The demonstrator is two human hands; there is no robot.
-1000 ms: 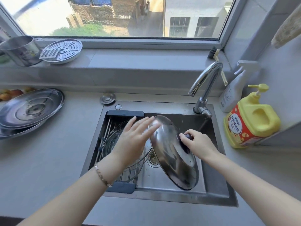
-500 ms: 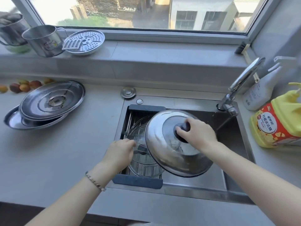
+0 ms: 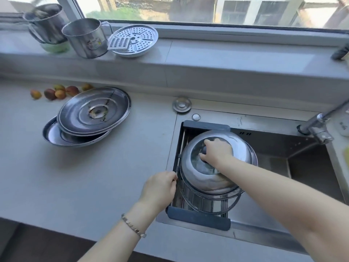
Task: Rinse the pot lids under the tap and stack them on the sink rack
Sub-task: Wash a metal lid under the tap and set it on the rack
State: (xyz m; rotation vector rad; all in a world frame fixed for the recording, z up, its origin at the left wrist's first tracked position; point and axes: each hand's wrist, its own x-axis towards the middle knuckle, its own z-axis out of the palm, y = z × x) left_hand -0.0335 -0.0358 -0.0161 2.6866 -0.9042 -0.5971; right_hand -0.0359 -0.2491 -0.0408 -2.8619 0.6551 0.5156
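Head view: right hand (image 3: pixel 217 152) curls round the dark knob of a shiny domed steel pot lid (image 3: pixel 204 178) & holds it knob-up over the dark-ended wire sink rack (image 3: pixel 198 217). The lid sits on or just above a clear glass lid w/ metal rim (image 3: pixel 204 202) already lying on the rack; contact unclear. Left hand (image 3: pixel 160 190) is at the rack's left rail, fingers curled; can't tell if it pinches rail or glass rim. So prob. one lid stacked, a second nearly set down. Well left of the rack, on the grey desk (image 3: pixel 94 176), 2 wide flat steel lids (image 3: pixel 94 110) wait, one atop the other, not yet rinsed by the look. Chrome tap (image 3: pixel 319 127) stands right of the rack.
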